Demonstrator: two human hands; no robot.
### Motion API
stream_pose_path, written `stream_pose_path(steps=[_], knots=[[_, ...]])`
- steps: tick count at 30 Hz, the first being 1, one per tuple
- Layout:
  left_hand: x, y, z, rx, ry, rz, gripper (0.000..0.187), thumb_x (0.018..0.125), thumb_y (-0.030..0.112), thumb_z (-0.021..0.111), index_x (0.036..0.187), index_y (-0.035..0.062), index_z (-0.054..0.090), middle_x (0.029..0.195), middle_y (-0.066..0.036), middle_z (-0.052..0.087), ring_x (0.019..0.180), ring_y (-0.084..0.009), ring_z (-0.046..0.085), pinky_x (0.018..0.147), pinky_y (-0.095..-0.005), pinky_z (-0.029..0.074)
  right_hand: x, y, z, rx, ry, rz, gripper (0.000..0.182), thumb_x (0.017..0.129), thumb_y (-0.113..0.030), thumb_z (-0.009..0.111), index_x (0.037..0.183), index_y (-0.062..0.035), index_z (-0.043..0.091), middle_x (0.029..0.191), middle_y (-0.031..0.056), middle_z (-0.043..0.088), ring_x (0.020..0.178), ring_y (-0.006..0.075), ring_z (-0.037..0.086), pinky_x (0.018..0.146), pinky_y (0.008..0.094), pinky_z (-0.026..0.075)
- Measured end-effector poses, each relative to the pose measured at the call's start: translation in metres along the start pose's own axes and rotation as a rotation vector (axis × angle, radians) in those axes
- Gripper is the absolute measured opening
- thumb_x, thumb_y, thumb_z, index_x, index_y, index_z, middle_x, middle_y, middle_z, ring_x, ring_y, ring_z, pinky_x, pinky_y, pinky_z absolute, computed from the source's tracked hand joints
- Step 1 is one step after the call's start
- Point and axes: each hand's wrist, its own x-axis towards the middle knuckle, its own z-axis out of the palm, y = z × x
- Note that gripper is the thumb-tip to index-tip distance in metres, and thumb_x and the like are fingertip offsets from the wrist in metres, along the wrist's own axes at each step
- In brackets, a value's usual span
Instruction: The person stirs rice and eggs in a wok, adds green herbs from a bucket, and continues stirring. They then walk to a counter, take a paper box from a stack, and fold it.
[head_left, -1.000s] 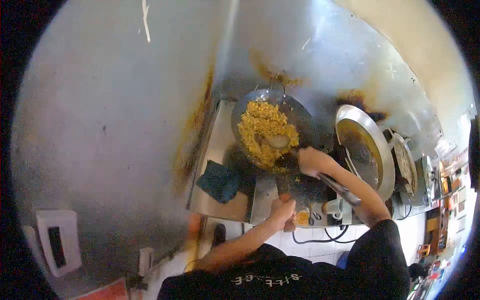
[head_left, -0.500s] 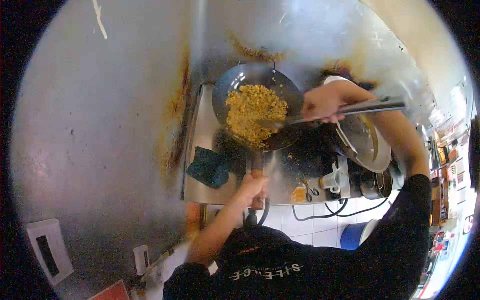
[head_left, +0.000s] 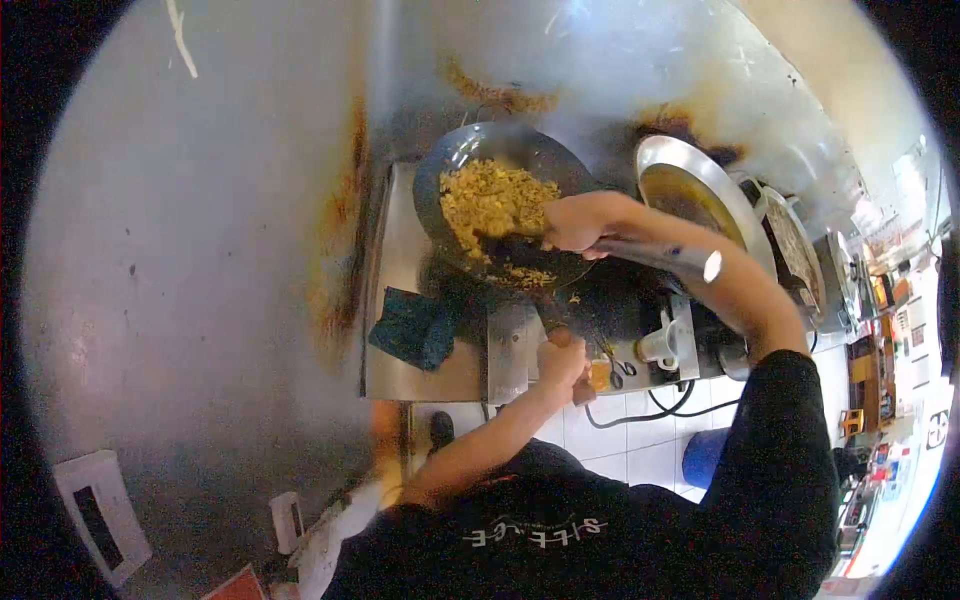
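Observation:
A dark wok [head_left: 440, 225] sits on the stove with crumbly yellow food [head_left: 495, 200] inside, spread over its left and lower part. My left hand [head_left: 563, 362] is closed round the wok's wooden handle, which points down and to the right. Over the wok's right side my right hand [head_left: 580, 222] grips a long metal utensil [head_left: 660, 256]. Its grey handle sticks out to the right past my wrist, and its working end is hidden among the food and behind my fingers.
A dark green cloth [head_left: 410, 328] lies left of the wok handle. Scissors [head_left: 618, 372] and a white cup [head_left: 658, 345] are near the counter's front edge. A large metal pan [head_left: 668, 152] stands at the right. A blue bucket [head_left: 704, 456] is on the floor.
My left hand has swung the wok handle to the right, tilting the wok. My right hand has moved left and slightly down with the utensil. The food has spread, baring part of the wok.

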Motion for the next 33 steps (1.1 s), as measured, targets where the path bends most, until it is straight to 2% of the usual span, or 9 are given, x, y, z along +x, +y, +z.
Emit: stream_pose_path(steps=[4, 10, 15, 18, 20, 22, 26, 28, 33], knots=[[-0.013, 0.033, -0.016, 0.069, -0.025, 0.045, 0.013, 0.080, 0.012, 0.054, 0.072, 0.0062, 0.046, 0.054, -0.004, 0.046, 0.040, -0.0164, 0.045, 0.034, -0.0318, 0.035, -0.039, 0.026, -0.001, 0.179, -0.340, 0.045, 0.026, 0.083, -0.016, 0.046, 0.067, 0.0020, 0.058, 0.054, 0.0163, 0.059, 0.047, 0.0223, 0.061, 0.041, 0.0357, 0.046], [-0.017, 0.019, -0.007, 0.013, 0.005, 0.033, 0.014, 0.081, 0.009, 0.054, 0.069, 0.0056, 0.047, 0.054, -0.004, 0.047, 0.040, -0.0141, 0.044, 0.035, -0.0308, 0.036, 0.027, 0.010, 0.034, -0.028, 0.388, 0.204, 0.019, 0.071, -0.013, 0.054, 0.074, 0.0049, 0.061, 0.068, 0.0241, 0.061, 0.065, 0.0373, 0.063, 0.057, 0.0438, 0.050], [-0.022, 0.026, -0.025, 0.055, -0.052, 0.006, 0.017, 0.083, 0.016, 0.057, 0.071, 0.0063, 0.050, 0.055, -0.003, 0.048, 0.045, -0.0155, 0.049, 0.041, -0.0315, 0.042, 0.042, 0.057, 0.059, -0.273, 0.535, -0.047, 0.020, 0.074, -0.016, 0.053, 0.078, 0.0015, 0.062, 0.068, 0.0181, 0.063, 0.063, 0.0327, 0.063, 0.058, 0.0423, 0.050], [-0.021, 0.022, -0.024, -0.035, -0.077, -0.025, 0.021, 0.084, 0.025, 0.057, 0.073, 0.0074, 0.053, 0.057, -0.002, 0.050, 0.048, -0.0171, 0.051, 0.049, -0.0349, 0.044, 0.063, 0.022, 0.060, 0.021, 0.587, 0.244, 0.012, 0.065, -0.010, 0.059, 0.072, -0.0026, 0.065, 0.075, 0.0229, 0.062, 0.061, 0.0351, 0.063, 0.057, 0.0403, 0.051], [-0.051, 0.014, -0.065, -0.299, 0.049, -0.189, 0.024, 0.084, 0.031, 0.056, 0.075, 0.0083, 0.055, 0.057, -0.002, 0.051, 0.050, -0.0182, 0.052, 0.053, -0.0364, 0.044, 0.028, 0.027, 0.057, -0.281, 0.317, 0.044, 0.013, 0.063, -0.012, 0.064, 0.074, -0.0047, 0.068, 0.074, 0.0189, 0.064, 0.064, 0.0315, 0.064, 0.063, 0.0399, 0.050], [-0.049, -0.030, -0.135, 0.237, 0.223, -0.100, 0.018, 0.086, 0.025, 0.049, 0.094, 0.0112, 0.058, 0.081, -0.006, 0.060, 0.078, -0.0167, 0.056, 0.058, -0.0313, 0.046, -0.017, 0.017, 0.043, -0.195, 0.214, 0.012, 0.012, 0.062, -0.014, 0.066, 0.072, -0.0057, 0.068, 0.072, 0.0157, 0.064, 0.064, 0.0286, 0.063, 0.064, 0.0393, 0.049], [0.000, -0.113, -0.209, 0.999, -0.148, 0.482, 0.023, 0.085, 0.032, 0.055, 0.078, 0.0104, 0.058, 0.061, -0.001, 0.052, 0.056, -0.0172, 0.052, 0.051, -0.0332, 0.040, 0.046, 0.024, 0.044, -0.263, 0.320, -0.008, 0.009, 0.064, -0.014, 0.062, 0.060, -0.0059, 0.065, 0.061, 0.0122, 0.062, 0.055, 0.0247, 0.061, 0.056, 0.0380, 0.048], [0.007, -0.120, -0.188, 0.604, 0.055, 0.160, 0.023, 0.083, 0.033, 0.058, 0.078, 0.0100, 0.058, 0.060, 0.000, 0.050, 0.054, -0.0151, 0.050, 0.049, -0.0312, 0.038, 0.032, 0.035, 0.029, -0.325, 0.290, -0.096, 0.014, 0.065, -0.014, 0.060, 0.054, -0.0060, 0.063, 0.056, 0.0105, 0.061, 0.051, 0.0228, 0.060, 0.052, 0.0374, 0.047], [0.015, -0.129, -0.209, 0.530, -0.003, 0.126, 0.030, 0.080, 0.038, 0.062, 0.075, 0.0095, 0.057, 0.057, 0.002, 0.049, 0.047, -0.0115, 0.044, 0.046, -0.0290, 0.035, -0.063, 0.045, 0.009, -0.005, 0.256, -0.128, 0.024, 0.068, -0.011, 0.051, 0.047, -0.0032, 0.060, 0.051, 0.0109, 0.060, 0.045, 0.0216, 0.058, 0.046, 0.0371, 0.046]])
